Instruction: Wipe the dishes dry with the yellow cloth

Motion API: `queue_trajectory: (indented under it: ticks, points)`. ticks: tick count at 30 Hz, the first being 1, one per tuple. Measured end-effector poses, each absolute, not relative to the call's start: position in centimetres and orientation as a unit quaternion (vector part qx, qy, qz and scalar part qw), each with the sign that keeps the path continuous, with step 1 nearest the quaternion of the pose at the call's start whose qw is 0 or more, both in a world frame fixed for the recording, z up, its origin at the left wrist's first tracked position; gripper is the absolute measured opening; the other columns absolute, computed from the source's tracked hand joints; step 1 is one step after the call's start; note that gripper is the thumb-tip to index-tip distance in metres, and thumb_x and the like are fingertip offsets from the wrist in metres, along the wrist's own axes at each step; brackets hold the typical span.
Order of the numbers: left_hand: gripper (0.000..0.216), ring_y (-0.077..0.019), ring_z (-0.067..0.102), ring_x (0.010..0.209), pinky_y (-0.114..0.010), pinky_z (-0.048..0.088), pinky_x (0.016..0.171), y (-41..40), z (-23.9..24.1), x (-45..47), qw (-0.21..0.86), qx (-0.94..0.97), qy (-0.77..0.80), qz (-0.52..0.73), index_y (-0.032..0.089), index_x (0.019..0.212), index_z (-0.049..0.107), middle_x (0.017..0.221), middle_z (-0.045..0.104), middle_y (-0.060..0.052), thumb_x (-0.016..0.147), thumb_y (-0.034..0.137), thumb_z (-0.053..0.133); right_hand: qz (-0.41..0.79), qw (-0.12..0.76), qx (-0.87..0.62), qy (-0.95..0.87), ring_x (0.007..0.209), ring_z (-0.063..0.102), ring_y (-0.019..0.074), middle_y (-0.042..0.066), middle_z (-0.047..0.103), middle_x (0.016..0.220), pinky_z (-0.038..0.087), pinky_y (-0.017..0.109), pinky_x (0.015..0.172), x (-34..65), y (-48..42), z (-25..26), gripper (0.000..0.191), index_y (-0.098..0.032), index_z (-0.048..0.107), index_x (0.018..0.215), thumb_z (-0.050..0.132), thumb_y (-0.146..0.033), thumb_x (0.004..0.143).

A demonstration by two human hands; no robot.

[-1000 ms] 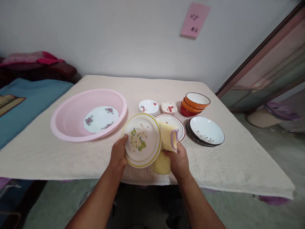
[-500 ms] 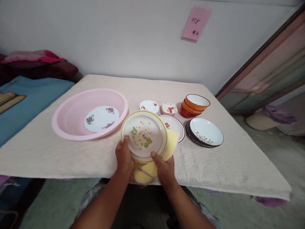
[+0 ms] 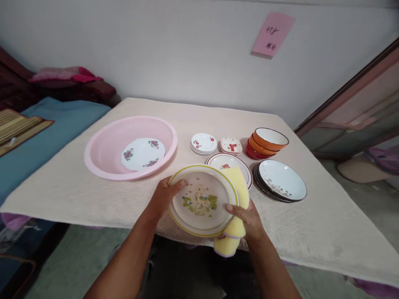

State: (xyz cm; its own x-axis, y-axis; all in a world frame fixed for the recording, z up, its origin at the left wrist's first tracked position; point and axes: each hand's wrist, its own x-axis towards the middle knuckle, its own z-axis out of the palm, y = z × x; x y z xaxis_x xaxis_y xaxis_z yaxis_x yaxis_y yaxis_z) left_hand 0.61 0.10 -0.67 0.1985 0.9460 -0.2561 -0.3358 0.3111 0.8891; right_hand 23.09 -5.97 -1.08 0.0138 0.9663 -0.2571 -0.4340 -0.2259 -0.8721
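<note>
Step, as it looks: the left hand [image 3: 165, 195] and right hand [image 3: 246, 220] work a yellow cloth [image 3: 238, 187] against a yellow-rimmed plate [image 3: 201, 201].
Plate: tilted in the air over the near edge of the table [image 3: 311, 232], not resting on it.
Left grip: narrow, fingers laid across the plate's left rim, holding it.
Right grip: narrow, thumb on the plate's face, pinching plate and cloth together.
Calls for: a firm hold on the rim, since only the hands carry the tilted plate.
Hidden: the plate's underside and the right fingers behind it; how the cloth is folded is hard to make out.
Just behind the held plate: a red-rimmed plate [image 3: 229, 162], partly covered by the cloth.
Left of the held plate: a pink basin [image 3: 168, 137] holding a floral plate [image 3: 142, 154].
Farther behind it: stacked floral saucers [image 3: 203, 143] and a square red-marked dish [image 3: 231, 145].
Behind and right of it: stacked bowls [image 3: 269, 139] and shallow dishes [image 3: 282, 180].
Far behind it: a pink note [image 3: 273, 34] on the wall.
</note>
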Motion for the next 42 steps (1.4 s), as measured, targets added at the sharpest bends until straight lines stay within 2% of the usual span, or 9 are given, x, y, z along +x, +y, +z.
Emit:
queue_trajectory:
  ticks: [2, 10, 17, 21, 24, 27, 31, 35, 42]
  points:
    - [0.029, -0.0169, 0.063, 0.064, -0.029, 0.05, 0.063, -0.1, -0.6, 0.7, 0.68, 0.356, 0.429, 0.475, 0.013, 0.091, 0.068, 0.076, 0.069, -0.005, 0.071, 0.033, 0.072, 0.637, 0.551, -0.451, -0.294, 0.072, 0.068, 0.0255, 0.009, 0.072, 0.093, 0.056, 0.037, 0.064, 22.8, -5.9, -1.1, 0.05, -0.016, 0.06, 0.109, 0.077, -0.022, 0.062]
    - [0.032, -0.019, 0.066, 0.068, -0.033, 0.052, 0.067, -0.2, -1.0, 1.6, 0.634, 0.276, 0.438, 0.575, 0.013, 0.093, 0.068, 0.08, 0.072, -0.006, 0.068, 0.033, 0.074, 0.62, 0.588, -0.451, -0.257, 0.08, 0.069, 0.0272, 0.01, 0.071, 0.101, 0.056, 0.041, 0.071, 21.6, -5.3, -1.3, 0.073, -0.02, 0.046, 0.131, 0.076, -0.025, 0.065]
    - [0.042, -0.0209, 0.068, 0.077, -0.035, 0.053, 0.075, 0.3, -1.6, 2.8, 0.579, 0.166, 0.447, 0.661, 0.013, 0.101, 0.066, 0.091, 0.072, -0.009, 0.067, 0.037, 0.074, 0.616, 0.631, -0.414, -0.227, 0.097, 0.065, 0.0267, 0.01, 0.068, 0.11, 0.051, 0.043, 0.088, 17.2, -5.3, -1.9, 0.07, -0.02, 0.049, 0.128, 0.077, -0.027, 0.064]
    - [0.044, -0.0197, 0.067, 0.083, -0.033, 0.053, 0.075, -0.4, -2.1, 4.0, 0.551, 0.131, 0.462, 0.682, 0.015, 0.107, 0.064, 0.101, 0.07, -0.009, 0.071, 0.039, 0.071, 0.636, 0.602, -0.401, -0.268, 0.112, 0.058, 0.0285, 0.009, 0.066, 0.115, 0.045, 0.045, 0.098, 14.2, -5.8, -2.1, 0.067, -0.019, 0.055, 0.121, 0.078, -0.031, 0.06]
    - [0.041, -0.0182, 0.067, 0.084, -0.031, 0.053, 0.075, -1.1, -2.1, 4.9, 0.565, 0.145, 0.451, 0.675, 0.019, 0.109, 0.062, 0.104, 0.069, -0.007, 0.074, 0.039, 0.067, 0.607, 0.612, -0.415, -0.29, 0.121, 0.051, 0.0261, 0.008, 0.061, 0.124, 0.04, 0.044, 0.104, 13.0, -5.9, -2.5, 0.062, -0.02, 0.057, 0.118, 0.077, -0.03, 0.06]
    - [0.04, -0.0185, 0.067, 0.086, -0.032, 0.052, 0.078, -1.3, -1.7, 5.1, 0.61, 0.173, 0.425, 0.646, 0.019, 0.111, 0.061, 0.102, 0.07, -0.007, 0.075, 0.037, 0.066, 0.601, 0.619, -0.421, -0.279, 0.119, 0.053, 0.0255, 0.009, 0.06, 0.124, 0.041, 0.044, 0.103, 13.5, -5.7, -2.6, 0.062, -0.021, 0.056, 0.12, 0.075, -0.029, 0.062]
    - [0.038, -0.0224, 0.066, 0.09, -0.033, 0.051, 0.079, -0.3, -0.8, 3.5, 0.672, 0.226, 0.398, 0.582, 0.013, 0.105, 0.064, 0.096, 0.071, -0.01, 0.073, 0.034, 0.067, 0.614, 0.6, -0.433, -0.276, 0.115, 0.056, 0.0282, 0.009, 0.065, 0.116, 0.046, 0.045, 0.096, 16.0, -5.3, -2.0, 0.068, -0.02, 0.056, 0.121, 0.077, -0.026, 0.056]
    - [0.041, -0.0242, 0.065, 0.092, -0.033, 0.052, 0.077, 0.8, 0.1, 1.1, 0.652, 0.268, 0.4, 0.585, 0.014, 0.106, 0.064, 0.095, 0.071, -0.009, 0.073, 0.037, 0.067, 0.644, 0.556, -0.435, -0.294, 0.108, 0.06, 0.029, 0.008, 0.069, 0.108, 0.049, 0.044, 0.09, 18.2, -5.3, -1.4, 0.064, -0.018, 0.06, 0.114, 0.077, -0.021, 0.052]
    - [0.044, -0.0257, 0.068, 0.083, -0.037, 0.053, 0.076, 0.8, 0.0, 0.3, 0.653, 0.276, 0.426, 0.562, 0.014, 0.107, 0.065, 0.091, 0.072, -0.009, 0.069, 0.035, 0.072, 0.695, 0.506, -0.387, -0.333, 0.1, 0.064, 0.0275, 0.007, 0.067, 0.114, 0.05, 0.042, 0.09, 19.6, -5.3, -1.2, 0.058, -0.019, 0.062, 0.111, 0.075, -0.018, 0.054]
